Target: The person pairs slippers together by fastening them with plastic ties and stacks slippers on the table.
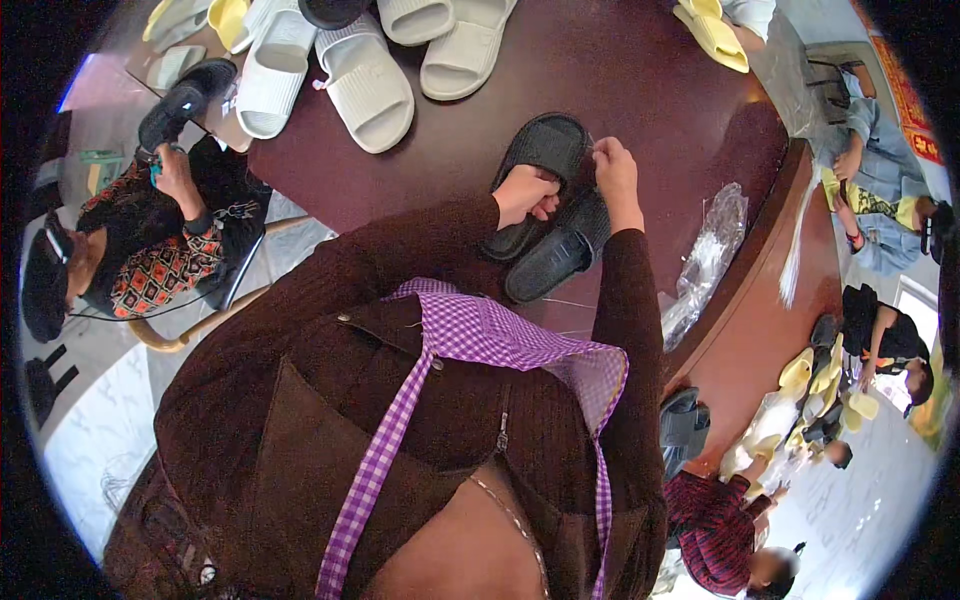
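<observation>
Two black slide slippers lie side by side on the dark red tabletop in front of me. My left hand [527, 194] is closed, its curled fingers at the strap opening of the farther-left black slipper [545, 145]. Just right of that slipper's edge, my right hand [615, 175] is closed in a pinch; what its fingertips hold is too small to make out. Below my right hand the second black slipper [550, 268] rests with its strap partly hidden by my hands.
Several pale grey slippers [365, 90] lie at the table's far left, with yellow slippers [715, 35] at the far right. Crumpled clear plastic [708, 260] lies near the right edge beside hanging white strands [797, 235]. Nearby people handle slippers, including one person [165, 235] at left.
</observation>
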The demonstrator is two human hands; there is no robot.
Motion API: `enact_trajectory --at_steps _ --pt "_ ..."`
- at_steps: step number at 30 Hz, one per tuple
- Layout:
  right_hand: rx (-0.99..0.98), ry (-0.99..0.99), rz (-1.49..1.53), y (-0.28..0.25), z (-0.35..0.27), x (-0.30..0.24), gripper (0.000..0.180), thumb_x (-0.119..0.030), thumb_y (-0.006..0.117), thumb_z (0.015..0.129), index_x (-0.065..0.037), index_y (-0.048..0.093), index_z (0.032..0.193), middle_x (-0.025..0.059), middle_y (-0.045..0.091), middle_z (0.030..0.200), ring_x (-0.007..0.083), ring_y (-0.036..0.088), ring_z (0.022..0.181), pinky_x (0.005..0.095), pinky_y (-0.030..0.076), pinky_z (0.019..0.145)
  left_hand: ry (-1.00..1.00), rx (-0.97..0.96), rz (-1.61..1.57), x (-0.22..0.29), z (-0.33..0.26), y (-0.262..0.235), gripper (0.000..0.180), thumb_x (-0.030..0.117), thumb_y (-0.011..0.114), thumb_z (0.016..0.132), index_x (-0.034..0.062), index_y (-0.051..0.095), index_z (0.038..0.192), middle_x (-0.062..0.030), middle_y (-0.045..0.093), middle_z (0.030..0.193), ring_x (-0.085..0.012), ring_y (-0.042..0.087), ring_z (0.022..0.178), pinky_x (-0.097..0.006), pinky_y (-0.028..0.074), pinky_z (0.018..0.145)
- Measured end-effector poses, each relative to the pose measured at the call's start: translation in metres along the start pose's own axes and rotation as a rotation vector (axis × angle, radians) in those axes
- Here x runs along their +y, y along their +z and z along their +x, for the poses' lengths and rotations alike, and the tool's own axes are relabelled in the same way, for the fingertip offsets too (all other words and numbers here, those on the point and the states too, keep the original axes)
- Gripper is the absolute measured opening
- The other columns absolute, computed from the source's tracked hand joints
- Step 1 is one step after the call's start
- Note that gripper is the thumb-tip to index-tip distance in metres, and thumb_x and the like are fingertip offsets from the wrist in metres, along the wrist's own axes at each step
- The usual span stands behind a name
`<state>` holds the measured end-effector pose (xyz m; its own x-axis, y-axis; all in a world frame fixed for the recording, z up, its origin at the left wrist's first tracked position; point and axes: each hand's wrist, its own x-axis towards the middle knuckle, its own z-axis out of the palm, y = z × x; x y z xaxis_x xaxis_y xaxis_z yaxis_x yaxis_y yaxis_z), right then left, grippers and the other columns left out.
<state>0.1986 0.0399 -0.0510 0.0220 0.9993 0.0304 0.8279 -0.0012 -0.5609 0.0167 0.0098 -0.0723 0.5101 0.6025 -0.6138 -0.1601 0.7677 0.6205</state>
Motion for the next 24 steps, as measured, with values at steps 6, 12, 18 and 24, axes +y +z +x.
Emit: enact_trajectory --at_steps 6,12,18,24 --pt "0.257 -0.142 0.094 0.005 0.003 0.007 0.012 -0.010 0.056 0.078 -0.003 0.057 0.087 0.0165 0.061 0.082 0.0336 0.059 0.079 0.0382 0.046 0.071 -0.015 0.007 0.032 0.004 0.002 0.002 0.008 0.007 0.054 0.081 0.0005 0.054 0.086 -0.0072 0.054 0.069 -0.0155 0.053 0.052 -0.029 0.045 0.041" --pt "0.025 0.056 0.047 0.007 0.004 -0.003 0.013 -0.010 0.055 0.078 -0.002 0.058 0.087 0.0162 0.063 0.082 0.0329 0.060 0.080 0.0382 0.047 0.070 -0.036 0.022 0.017 0.004 0.005 -0.002 0.009 0.007 0.054 0.081 -0.0001 0.054 0.087 -0.0071 0.054 0.069 -0.0157 0.053 0.052 -0.029 0.045 0.041" --pt "0.088 0.216 -0.041 0.002 -0.006 0.001 0.013 -0.008 0.054 0.078 -0.001 0.058 0.088 0.0152 0.063 0.079 0.0280 0.061 0.077 0.0355 0.047 0.068 -0.044 0.022 0.038 0.011 -0.003 -0.006 0.012 0.008 0.054 0.081 -0.0012 0.054 0.088 -0.0079 0.055 0.071 -0.0168 0.054 0.053 -0.029 0.045 0.041" --pt "0.139 0.254 0.386 -0.021 -0.035 -0.026 0.011 -0.005 0.055 0.078 0.000 0.057 0.087 0.0057 0.060 0.074 0.0155 0.058 0.071 0.0279 0.046 0.066 0.481 0.036 0.494 0.047 -0.053 0.004 0.017 0.009 0.054 0.082 -0.0029 0.055 0.094 -0.0112 0.057 0.076 -0.0173 0.056 0.056 -0.030 0.047 0.048"
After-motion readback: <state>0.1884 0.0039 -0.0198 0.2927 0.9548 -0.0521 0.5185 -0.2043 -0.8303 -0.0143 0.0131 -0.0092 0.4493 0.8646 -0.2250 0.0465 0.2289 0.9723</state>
